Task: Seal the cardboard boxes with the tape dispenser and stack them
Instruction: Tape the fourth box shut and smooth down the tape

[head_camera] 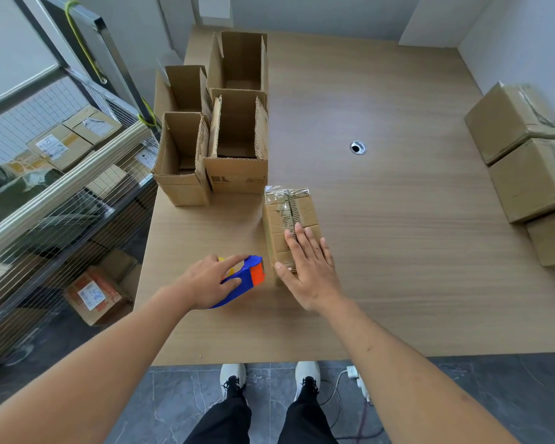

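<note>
1. Left hand [205, 283] grips the blue tape dispenser [242, 278] on the worktop [398, 251] (near edge).
2. Right hand [311, 270], fingers straight, presses the taped box [287, 213] just right of it.
3. Four open boxes [237, 136] stand far left.

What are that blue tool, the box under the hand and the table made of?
The tool, held by the left hand, looks like glossy moulded plastic, blue with an orange part. The box under the right hand is brown corrugated cardboard with shiny clear tape on top. The table shows pale wood grain, possibly laminate.
</note>
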`<state>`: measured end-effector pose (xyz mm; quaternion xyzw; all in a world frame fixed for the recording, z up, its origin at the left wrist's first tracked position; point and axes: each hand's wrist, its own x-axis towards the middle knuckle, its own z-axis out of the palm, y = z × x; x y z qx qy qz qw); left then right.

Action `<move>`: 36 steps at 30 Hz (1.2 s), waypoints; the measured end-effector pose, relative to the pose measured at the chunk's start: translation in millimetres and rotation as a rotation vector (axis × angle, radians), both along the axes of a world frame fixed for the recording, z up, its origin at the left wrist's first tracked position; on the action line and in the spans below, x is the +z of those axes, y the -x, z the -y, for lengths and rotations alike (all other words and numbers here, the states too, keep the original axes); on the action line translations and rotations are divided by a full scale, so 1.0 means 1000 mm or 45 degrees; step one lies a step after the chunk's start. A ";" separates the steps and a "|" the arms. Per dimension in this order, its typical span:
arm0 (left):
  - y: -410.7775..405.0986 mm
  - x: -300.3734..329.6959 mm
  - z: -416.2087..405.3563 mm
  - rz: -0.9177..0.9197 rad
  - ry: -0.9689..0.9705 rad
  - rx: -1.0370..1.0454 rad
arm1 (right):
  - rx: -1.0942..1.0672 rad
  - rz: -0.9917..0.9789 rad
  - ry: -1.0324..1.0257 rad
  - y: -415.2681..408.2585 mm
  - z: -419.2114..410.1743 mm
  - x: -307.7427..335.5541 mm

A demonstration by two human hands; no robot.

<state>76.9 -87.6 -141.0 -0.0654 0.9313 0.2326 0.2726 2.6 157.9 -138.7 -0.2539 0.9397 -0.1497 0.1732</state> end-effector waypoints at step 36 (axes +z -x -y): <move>0.018 0.007 -0.006 -0.253 0.054 -0.063 | -0.109 -0.163 -0.408 -0.014 0.039 0.010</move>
